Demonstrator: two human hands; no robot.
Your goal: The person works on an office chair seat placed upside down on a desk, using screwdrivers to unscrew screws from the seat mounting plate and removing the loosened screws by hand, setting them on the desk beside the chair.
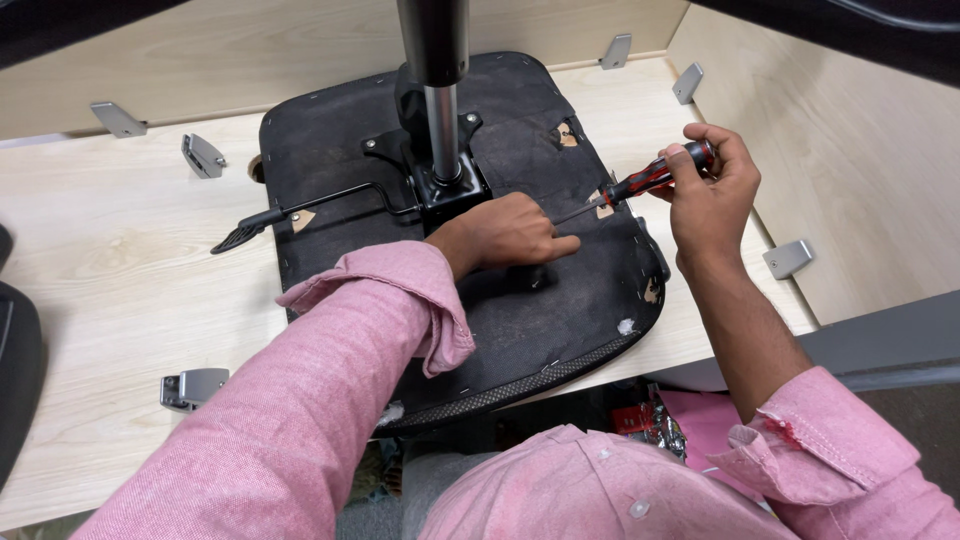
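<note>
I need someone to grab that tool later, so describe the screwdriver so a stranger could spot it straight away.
Find the upturned black seat base lying on the pale wooden table. At its right edge, the right hand grips a screwdriver. Its red and black handle sets it apart from the grey metal brackets nearby.

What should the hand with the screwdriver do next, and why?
Probably turn the screwdriver gently. The right hand already grips its red-and-black handle, the tip sits at a small opening in the upturned black seat, and the left hand rests flat on the seat, steadying it.
</note>
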